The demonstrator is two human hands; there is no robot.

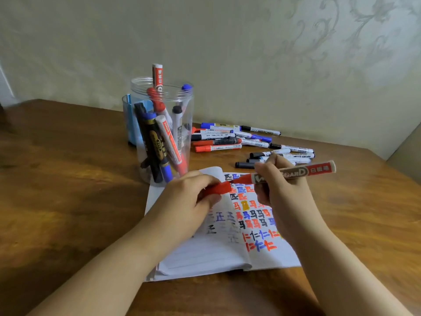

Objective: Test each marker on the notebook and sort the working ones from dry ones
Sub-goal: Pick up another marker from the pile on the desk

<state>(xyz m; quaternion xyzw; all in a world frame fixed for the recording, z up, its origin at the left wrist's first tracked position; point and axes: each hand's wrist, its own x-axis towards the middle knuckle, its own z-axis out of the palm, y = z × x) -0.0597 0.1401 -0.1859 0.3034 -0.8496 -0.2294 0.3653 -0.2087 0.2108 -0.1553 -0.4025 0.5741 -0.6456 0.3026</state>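
The right hand (276, 179) is gripping a red whiteboard marker with a white printed barrel (293, 172), holding it nearly level above the open lined paper notebook (218, 254), its uncapped red tip pointing left toward the other hand. The left hand (193, 192) is pinching the marker's red plastic cap (217, 189) between thumb and fingers, just beside the tip; whether cap and tip are touching cannot be told. Both hands are hovering over the upper part of the notebook, which is lying flat on the brown wooden worktop (68, 201), its right page filled with rows of red, blue, black and yellow test strokes.

Just beyond the left hand a clear plastic jar (161, 133) is standing upright, holding roughly eight markers in red, blue and black, one red-and-white one sticking up above the rim. Behind the jar a blue translucent container (128, 119) is partly hidden. To the right of the jar, beyond the right hand, a loose pile of capped markers (246, 142) is lying on the worktop, more than ten, overlapping too much for an exact count. A pale patterned wall (250, 53) is rising behind the worktop.
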